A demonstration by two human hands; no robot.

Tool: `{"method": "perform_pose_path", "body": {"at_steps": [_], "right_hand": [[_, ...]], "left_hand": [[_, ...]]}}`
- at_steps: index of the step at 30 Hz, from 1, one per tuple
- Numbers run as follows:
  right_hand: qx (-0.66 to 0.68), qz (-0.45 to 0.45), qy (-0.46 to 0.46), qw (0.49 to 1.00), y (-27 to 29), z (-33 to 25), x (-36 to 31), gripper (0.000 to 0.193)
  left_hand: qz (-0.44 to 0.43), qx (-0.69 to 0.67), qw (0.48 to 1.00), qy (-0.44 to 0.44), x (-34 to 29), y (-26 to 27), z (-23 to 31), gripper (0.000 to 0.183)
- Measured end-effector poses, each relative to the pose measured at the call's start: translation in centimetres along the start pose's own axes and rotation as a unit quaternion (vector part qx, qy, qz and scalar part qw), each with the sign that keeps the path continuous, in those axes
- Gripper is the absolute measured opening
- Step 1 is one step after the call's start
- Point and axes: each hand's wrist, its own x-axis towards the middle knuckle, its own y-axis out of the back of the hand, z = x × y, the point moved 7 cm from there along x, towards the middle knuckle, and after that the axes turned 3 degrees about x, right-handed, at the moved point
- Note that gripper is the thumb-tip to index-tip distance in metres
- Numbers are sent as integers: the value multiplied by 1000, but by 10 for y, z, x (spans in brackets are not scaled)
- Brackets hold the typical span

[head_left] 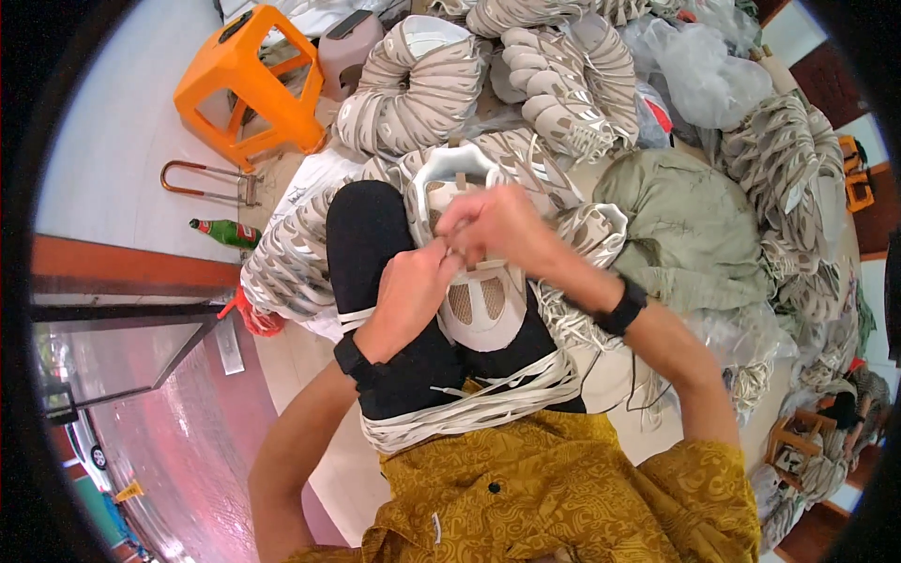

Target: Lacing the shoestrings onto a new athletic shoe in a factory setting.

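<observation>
A beige and white sneaker (483, 319) lies on my black-trousered lap, its toe toward me and its padded collar away from me. Over its lacing area my left hand (410, 289) is closed, thumb and fingers pinched at the eyelets. Just right of it, my right hand (502, 223) is also closed, its fingertips meeting the left's and slightly blurred. What the fingers hold is hidden. A loose bundle of white shoelaces (479, 413) stretches across my thighs, near my waist.
Long stacks of nested sneakers (413, 89) surround me, with another stack (793, 188) at right. An olive cloth sack (680, 230) sits right of my knees. An orange stool (249, 84), a green bottle (225, 233) and a U-shaped metal lock (208, 181) are at left.
</observation>
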Motion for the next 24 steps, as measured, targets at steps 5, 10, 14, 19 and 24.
{"method": "perform_pose_path", "body": {"at_steps": [5,10,14,19,24], "right_hand": [[33,132,16,991,18,25,-33,14],[-57,102,138,984,-19,13,-87,13],[262,189,-58,945,5,58,-84,15],[239,174,-137,945,13,78,-79,5],[-30,213,-56,975,16,62,-77,7]], "left_hand": [[30,-87,996,-14,-2,12,10,15],[60,-125,986,-93,-1,18,35,15],[-74,-24,997,27,23,-14,26,21],[-115,168,979,9,34,-34,29,20],[-145,138,979,29,33,-38,26,20]]}}
